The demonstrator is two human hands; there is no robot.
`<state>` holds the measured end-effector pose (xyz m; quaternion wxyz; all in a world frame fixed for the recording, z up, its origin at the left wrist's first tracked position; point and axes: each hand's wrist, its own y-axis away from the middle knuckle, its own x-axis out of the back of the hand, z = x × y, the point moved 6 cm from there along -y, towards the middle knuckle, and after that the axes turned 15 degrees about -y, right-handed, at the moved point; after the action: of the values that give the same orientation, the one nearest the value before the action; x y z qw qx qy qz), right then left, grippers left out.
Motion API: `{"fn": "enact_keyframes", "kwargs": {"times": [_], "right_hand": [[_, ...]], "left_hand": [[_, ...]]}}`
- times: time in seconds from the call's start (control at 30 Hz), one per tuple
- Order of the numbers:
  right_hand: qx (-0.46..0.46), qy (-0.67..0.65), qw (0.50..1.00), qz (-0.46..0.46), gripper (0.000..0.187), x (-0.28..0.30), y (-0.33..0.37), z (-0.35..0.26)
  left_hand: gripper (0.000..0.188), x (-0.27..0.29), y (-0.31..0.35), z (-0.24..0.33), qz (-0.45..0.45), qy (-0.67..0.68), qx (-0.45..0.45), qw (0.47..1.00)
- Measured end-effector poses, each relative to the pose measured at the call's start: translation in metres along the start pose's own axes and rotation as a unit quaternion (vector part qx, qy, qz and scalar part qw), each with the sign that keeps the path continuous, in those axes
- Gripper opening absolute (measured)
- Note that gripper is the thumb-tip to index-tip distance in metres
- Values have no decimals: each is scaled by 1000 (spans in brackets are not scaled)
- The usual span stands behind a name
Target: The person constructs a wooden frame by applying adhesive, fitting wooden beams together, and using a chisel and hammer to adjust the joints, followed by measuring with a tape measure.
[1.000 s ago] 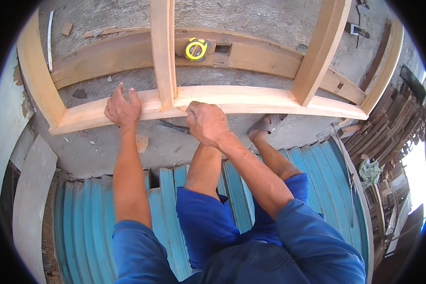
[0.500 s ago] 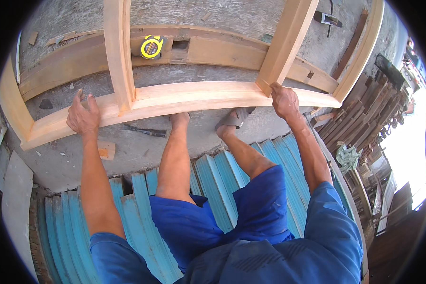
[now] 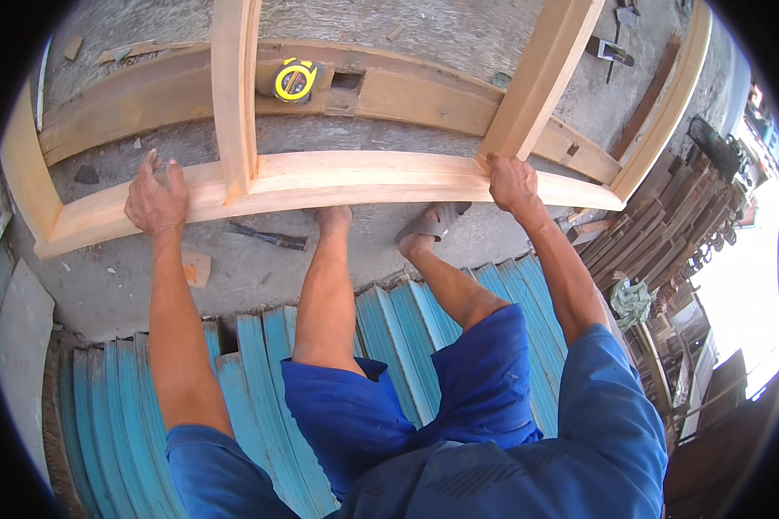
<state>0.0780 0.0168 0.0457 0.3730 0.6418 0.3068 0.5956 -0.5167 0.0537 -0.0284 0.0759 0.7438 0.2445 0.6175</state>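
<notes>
A pale wooden frame (image 3: pixel 363 176) spans the view, its long near rail crossing from left to right with several uprights running away from it. Toward the rail's left, my left hand (image 3: pixel 157 199) grips it, thumb and forefinger showing apart above the wood. My right hand (image 3: pixel 512 183) is closed round the rail on the other side, knuckles up, right by the foot of a thick upright (image 3: pixel 537 86). Its fingertips are hidden. Beyond the rail, a yellow and black tape measure (image 3: pixel 295 80) rests on an older brown beam (image 3: pixel 415 99) with cut mortises.
My feet (image 3: pixel 424 233) stand just behind the rail. A chisel-like dark tool (image 3: pixel 268 236) and a wood offcut (image 3: pixel 196 269) lie on the concrete. Blue corrugated sheets (image 3: pixel 389 329) are beneath me. A hand plane (image 3: pixel 610 50) lies far right, near stacked timber strips (image 3: pixel 666 225).
The whole view has turned slightly, so frame, beam and tape measure appear shifted a little. My right hand sits marginally further left, against the upright's foot; both hands stay on the rail.
</notes>
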Motion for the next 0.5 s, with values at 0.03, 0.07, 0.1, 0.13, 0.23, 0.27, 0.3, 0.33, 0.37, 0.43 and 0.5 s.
{"fn": "enact_keyframes", "kwargs": {"times": [0.03,0.07,0.1,0.13,0.23,0.27,0.3,0.33,0.37,0.43,0.5], "right_hand": [[11,-7,1000,17,17,-5,-10,1],[19,-13,999,33,17,-11,-14,4],[22,7,999,24,17,-17,-11,9],[24,28,999,16,17,-22,-8,16],[-4,36,999,-28,18,-22,12,8],[-20,34,998,-40,18,-12,19,1],[-25,39,998,-45,18,2,25,-5],[-30,44,997,-50,18,17,31,-12],[-32,48,997,-55,18,33,37,-20],[-7,-20,1000,-11,19,67,41,-47],[27,-104,994,3,19,99,50,-92]], "left_hand": [[47,0,-1,1,3,3,-2,1000],[47,1,-1,6,10,0,-8,1000],[48,2,-1,12,17,-2,-13,1000],[48,3,-2,19,25,-2,-20,999],[48,7,1,9,15,-16,-10,1000],[48,7,1,3,13,-16,-3,1000],[48,6,1,-1,10,-12,2,1000],[48,5,3,-5,8,-9,9,1000],[49,5,4,-3,8,-3,5,1000],[51,10,0,1,13,-6,5,1000],[53,21,-2,15,2,-2,1,1000]]}}
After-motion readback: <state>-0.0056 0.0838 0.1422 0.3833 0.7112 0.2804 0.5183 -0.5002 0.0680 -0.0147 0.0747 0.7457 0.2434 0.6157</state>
